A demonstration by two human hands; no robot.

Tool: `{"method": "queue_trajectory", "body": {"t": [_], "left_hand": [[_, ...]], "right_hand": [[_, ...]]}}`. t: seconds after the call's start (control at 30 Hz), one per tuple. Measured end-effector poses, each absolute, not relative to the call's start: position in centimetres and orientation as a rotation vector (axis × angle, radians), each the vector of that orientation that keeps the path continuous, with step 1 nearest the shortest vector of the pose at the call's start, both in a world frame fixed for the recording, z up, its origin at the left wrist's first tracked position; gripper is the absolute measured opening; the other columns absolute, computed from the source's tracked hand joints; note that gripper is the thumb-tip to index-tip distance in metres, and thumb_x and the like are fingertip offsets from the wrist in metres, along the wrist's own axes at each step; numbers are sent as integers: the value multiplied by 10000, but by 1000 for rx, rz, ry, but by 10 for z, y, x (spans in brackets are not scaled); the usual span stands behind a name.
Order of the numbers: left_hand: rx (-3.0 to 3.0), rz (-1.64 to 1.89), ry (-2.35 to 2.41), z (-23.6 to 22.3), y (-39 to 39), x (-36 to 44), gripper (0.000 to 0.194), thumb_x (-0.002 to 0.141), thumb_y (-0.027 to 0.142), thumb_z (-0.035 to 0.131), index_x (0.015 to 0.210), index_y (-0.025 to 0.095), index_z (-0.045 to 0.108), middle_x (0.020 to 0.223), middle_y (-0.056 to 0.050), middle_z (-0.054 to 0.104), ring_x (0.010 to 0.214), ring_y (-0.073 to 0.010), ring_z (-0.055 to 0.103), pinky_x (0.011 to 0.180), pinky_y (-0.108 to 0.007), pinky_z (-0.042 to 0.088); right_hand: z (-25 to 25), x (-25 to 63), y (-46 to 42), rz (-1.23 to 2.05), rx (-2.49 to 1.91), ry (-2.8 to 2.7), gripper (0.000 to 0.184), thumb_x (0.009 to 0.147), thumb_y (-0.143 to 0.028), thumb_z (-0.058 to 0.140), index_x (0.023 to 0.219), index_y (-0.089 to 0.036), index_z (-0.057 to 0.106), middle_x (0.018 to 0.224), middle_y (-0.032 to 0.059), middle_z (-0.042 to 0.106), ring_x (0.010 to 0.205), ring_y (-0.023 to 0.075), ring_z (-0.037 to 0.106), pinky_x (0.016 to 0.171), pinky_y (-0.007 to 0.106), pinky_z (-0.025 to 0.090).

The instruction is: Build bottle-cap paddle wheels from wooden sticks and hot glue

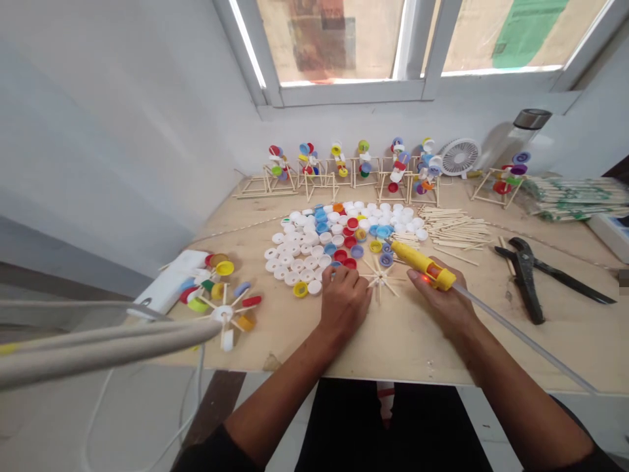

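My right hand (445,295) is wrapped around a yellow hot glue gun (417,262) with a small red light lit. A long clear glue stick (521,334) runs out of its back. The nozzle points up and left, above a wheel of thin wooden sticks (381,278) lying on the table. My left hand (345,298) rests just left of this wheel, its fingers curled down and closed at the end of a spoke. What lies under those fingertips is hidden. Red bottle caps (350,263) lie right behind them.
White bottle caps (295,249) and coloured ones cover the middle. Loose sticks (455,226) and black cutters (528,278) lie right. Finished cap wheels on stick frames (339,164) line the back, near a fan (460,157). Another cap wheel (223,313) is left, behind a cable (122,347).
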State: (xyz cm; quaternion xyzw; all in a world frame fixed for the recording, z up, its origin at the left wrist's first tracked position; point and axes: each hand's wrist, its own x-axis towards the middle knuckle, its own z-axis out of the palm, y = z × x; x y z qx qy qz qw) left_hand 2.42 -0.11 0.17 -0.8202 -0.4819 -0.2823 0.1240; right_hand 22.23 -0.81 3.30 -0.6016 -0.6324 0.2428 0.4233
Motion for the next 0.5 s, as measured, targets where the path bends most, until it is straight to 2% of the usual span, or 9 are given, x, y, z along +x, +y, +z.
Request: {"method": "queue_trajectory", "body": {"t": [0.27,0.5], "left_hand": [[-2424,-895,-1445,-1,3,14,123,831,178,550,733,200,620,730,-34,636,827,-217,513,816,-414,297],[-2523,-981,-1387,-4,7,7,162,843,130,524,738,204,623,723,-16,649,830,-193,522,832,-403,287]], "right_hand": [[60,241,-17,787,-1509,-1953,290,789,-481,578,797,-191,595,678,-2,566,576,128,506,506,243,399],[66,252,-29,871,-1565,-2134,289,825,-459,541,723,-189,548,642,-21,510,556,102,481,489,220,381]]}}
